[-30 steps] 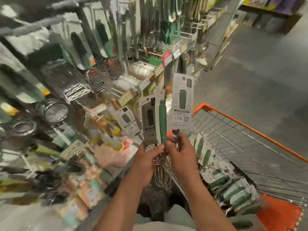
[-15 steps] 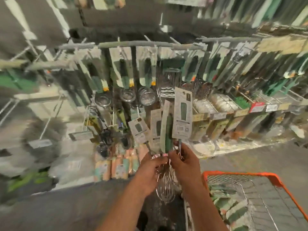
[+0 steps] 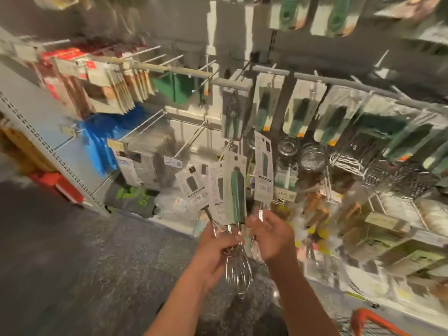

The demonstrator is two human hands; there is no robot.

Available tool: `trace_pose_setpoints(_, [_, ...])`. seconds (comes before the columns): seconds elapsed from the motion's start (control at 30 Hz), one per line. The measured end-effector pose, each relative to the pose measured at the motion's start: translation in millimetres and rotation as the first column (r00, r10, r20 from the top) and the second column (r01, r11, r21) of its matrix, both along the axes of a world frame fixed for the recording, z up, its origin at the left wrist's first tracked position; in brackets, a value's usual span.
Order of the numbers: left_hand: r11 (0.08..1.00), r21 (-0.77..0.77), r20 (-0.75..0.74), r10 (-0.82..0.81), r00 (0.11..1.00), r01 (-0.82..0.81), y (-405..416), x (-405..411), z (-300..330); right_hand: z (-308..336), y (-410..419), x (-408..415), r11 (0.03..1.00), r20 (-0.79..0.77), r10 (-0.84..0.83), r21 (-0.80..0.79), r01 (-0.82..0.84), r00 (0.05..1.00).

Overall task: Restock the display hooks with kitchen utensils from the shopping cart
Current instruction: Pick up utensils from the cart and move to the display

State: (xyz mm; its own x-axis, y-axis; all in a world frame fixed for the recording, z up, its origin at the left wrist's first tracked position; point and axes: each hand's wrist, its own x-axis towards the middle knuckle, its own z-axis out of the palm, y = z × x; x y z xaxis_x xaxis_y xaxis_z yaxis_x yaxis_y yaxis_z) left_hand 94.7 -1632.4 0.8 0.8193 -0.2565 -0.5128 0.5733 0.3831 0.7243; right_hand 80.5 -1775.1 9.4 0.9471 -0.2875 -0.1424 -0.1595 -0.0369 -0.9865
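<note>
Three carded whisks (image 3: 236, 190) bunched in left hand (image 3: 215, 248), fingers clenched round their wires, one whisk (image 3: 263, 175) pinched by right hand (image 3: 272, 236), orange cart (image 3: 368, 322) corner at bottom right.

We are looking at both hands near the middle: the left hand (image 3: 218, 248) is gripping a bunch of carded whisks (image 3: 236, 190), and the right hand (image 3: 271, 236), just to its right, is holding one more whisk (image 3: 263, 170). Behind them, packaged utensils (image 3: 298, 110) are hanging from the display hooks (image 3: 271, 71). The shopping cart (image 3: 363, 318) is sitting at the near right corner, empty hooks (image 3: 155, 57) far left.
</note>
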Motion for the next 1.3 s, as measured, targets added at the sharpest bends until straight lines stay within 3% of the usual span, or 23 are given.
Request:
trace_pose_setpoints(0.27, [0.972,-0.031,0.013,0.232,0.973,-0.232,88,48,15,8,71,51,0.981,-0.088,0.192,0.005,-0.192,0.977])
trace_pose_setpoints(0.5, [0.954,0.032,0.106,0.292,0.951,-0.297,152,99,21,10,128,92,0.983,-0.181,0.141,0.146,-0.116,0.973])
trace_pose_setpoints(0.73, [0.975,0.012,0.134,0.218,0.967,-0.222,190,140,28,5,174,116,0.965,-0.181,0.166,0.232,-0.122,0.969])
trace_pose_setpoints(0.97, [0.990,0.095,0.154,0.085,0.984,-0.101,212,167,28,1,206,130,0.931,-0.116,0.173,0.343,-0.124,0.978])
trace_pose_setpoints(1.17, [0.995,0.078,0.122,0.059,0.991,-0.069,208,182,29,10,203,146,0.949,-0.034,0.093,0.305,-0.079,0.995])
trace_pose_setpoints(1.3, [0.995,0.062,0.124,0.070,0.990,-0.079,206,195,31,13,200,165,0.970,-0.026,-0.043,0.240,0.048,0.999])
